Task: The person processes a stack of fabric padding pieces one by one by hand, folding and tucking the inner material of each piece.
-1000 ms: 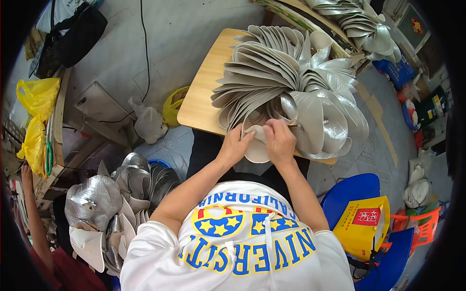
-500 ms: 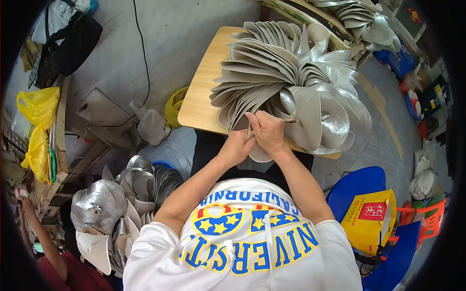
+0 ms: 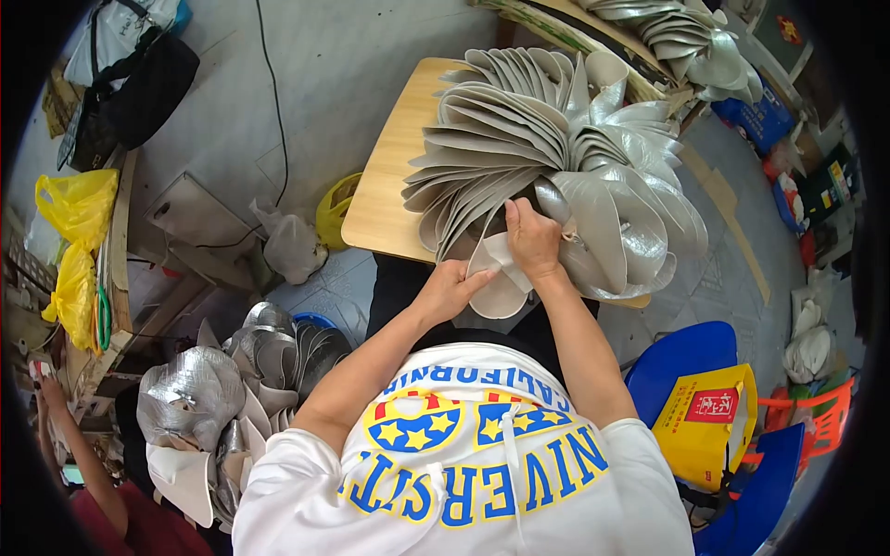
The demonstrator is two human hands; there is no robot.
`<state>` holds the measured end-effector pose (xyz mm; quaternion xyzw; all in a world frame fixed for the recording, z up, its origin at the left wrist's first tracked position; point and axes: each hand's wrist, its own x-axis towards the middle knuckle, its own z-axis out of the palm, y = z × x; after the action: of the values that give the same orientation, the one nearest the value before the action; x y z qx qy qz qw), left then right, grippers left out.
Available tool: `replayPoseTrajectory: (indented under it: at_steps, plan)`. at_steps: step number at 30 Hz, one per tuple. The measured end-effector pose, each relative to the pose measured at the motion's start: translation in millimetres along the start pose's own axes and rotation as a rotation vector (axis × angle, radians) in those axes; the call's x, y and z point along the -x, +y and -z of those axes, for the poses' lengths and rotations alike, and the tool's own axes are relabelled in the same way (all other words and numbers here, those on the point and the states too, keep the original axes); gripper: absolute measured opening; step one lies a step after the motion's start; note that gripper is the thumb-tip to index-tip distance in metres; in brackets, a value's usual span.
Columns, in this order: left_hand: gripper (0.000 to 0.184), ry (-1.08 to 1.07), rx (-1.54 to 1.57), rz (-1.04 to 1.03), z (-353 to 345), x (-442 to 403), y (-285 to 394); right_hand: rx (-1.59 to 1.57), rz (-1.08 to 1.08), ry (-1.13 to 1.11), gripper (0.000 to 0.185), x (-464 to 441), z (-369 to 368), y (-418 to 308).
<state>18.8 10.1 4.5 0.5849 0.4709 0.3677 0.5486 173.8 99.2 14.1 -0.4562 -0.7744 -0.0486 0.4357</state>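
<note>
A large bundle of curved grey sheet pieces with shiny silver faces (image 3: 501, 130) fans out on a light wooden board (image 3: 389, 199) in front of me. One pale grey curved piece (image 3: 498, 295) hangs over the near edge towards my lap. My left hand (image 3: 449, 290) pinches the left side of this piece between thumb and fingers. Higher up and to the right, my right hand (image 3: 535, 243) is closed, its fingers wrapped round the upper part of the same piece. What lies inside the right fist is mostly hidden.
More silver-grey pieces (image 3: 190, 394) are piled at my lower left. Beside me on the right stands a blue chair (image 3: 681, 357) with a yellow bag (image 3: 705, 422). A yellow basket (image 3: 336, 211) is left of the board. Another person's arm (image 3: 88, 454) shows at far left.
My hands, close together before, have moved apart. The left moved slightly down, and the right drew up a little towards the bundle. More of the pale piece now shows between them.
</note>
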Motion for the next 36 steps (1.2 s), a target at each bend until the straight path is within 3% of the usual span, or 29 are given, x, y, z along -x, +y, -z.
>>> replayPoseTrajectory:
  at_steps: [5, 12, 16, 17, 36]
  plan:
    - [0.037, 0.089, 0.064, -0.079, -3, -7, -12, -0.096, 0.083, -0.061, 0.015, 3, 18, -18]
    - [0.038, 0.102, -0.072, -0.016, 3, -7, -10, -0.065, 0.269, -0.074, 0.022, 17, 31, -50]
    - [0.035, 0.120, -0.095, -0.103, 1, -8, -17, -0.036, 0.156, -0.291, 0.014, 42, 10, -16]
    - [0.034, 0.116, -0.103, -0.108, 0, -10, -25, -0.021, 0.221, -0.262, 0.014, 48, 6, -7]
    - [0.033, 0.094, -0.150, -0.104, 4, -10, -33, -0.121, 0.139, -0.153, 0.011, 57, 6, -14]
